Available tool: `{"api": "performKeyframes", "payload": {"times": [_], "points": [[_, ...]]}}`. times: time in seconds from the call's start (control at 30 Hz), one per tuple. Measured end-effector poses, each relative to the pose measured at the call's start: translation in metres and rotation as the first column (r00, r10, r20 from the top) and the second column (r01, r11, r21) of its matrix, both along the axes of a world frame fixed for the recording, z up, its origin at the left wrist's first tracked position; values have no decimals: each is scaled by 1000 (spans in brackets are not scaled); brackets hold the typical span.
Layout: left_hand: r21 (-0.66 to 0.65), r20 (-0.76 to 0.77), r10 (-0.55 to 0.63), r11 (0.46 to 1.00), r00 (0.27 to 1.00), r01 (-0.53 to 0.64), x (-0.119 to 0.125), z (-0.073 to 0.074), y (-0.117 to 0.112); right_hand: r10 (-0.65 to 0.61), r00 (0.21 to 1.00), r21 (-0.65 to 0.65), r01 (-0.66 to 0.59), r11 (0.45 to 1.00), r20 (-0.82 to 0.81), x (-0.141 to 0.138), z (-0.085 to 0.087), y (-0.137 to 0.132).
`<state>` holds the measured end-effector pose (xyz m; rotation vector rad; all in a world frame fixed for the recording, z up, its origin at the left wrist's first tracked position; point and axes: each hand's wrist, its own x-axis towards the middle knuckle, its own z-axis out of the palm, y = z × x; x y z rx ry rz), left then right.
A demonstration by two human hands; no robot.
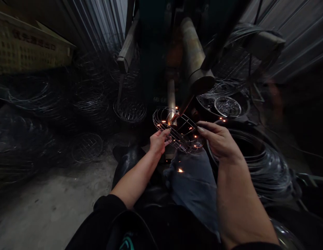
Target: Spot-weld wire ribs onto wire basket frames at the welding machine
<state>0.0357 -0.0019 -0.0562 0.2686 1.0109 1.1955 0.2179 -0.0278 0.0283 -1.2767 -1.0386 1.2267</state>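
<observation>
pinching one round grey wire basket (178,137), your left hand (158,141) and right hand (221,139) are clamping opposite sides beneath one slanted metal rod (187,105) that is crossing its far rim. several orange sparks (180,170) are scattering. one yellow plastic crate (31,47) is standing left; one grey wire coil (272,170) is lying right.

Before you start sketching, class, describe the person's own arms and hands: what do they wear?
The left hand and right hand are ungloved, and no wristband shows. Both forearms are bare; plain black sleeves cover the arms above them. Any rings are too small to tell.
</observation>
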Motion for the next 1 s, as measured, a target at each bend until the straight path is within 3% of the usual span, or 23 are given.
{"api": "performKeyframes", "payload": {"times": [0.1, 0.2, 0.6, 0.8, 1.0], "points": [[-19, 43, -16, 1000, 999, 17, -2, 0, -2, -2, 1000, -57, 2, 998, 15, 12, -7, -11], [-78, 81, -24, 996, 996, 31, -3, -2, -3, -33, 999, -14, 33, 999, 34, 11, -9, -12], [-164, 140, 29, 986, 990, -6, -1, 3, 7, -79, 996, 18, 79, 997, 27, -12, 10, 20], [-195, 188, -2, 980, 982, 39, 4, 0, 4, -13, 999, 29, 12, 1000, 38, 5, 2, 7], [-238, 210, -22, 969, 977, 73, 5, 3, 1, -103, 994, 36, 102, 994, 31, 9, -5, 1]]}}
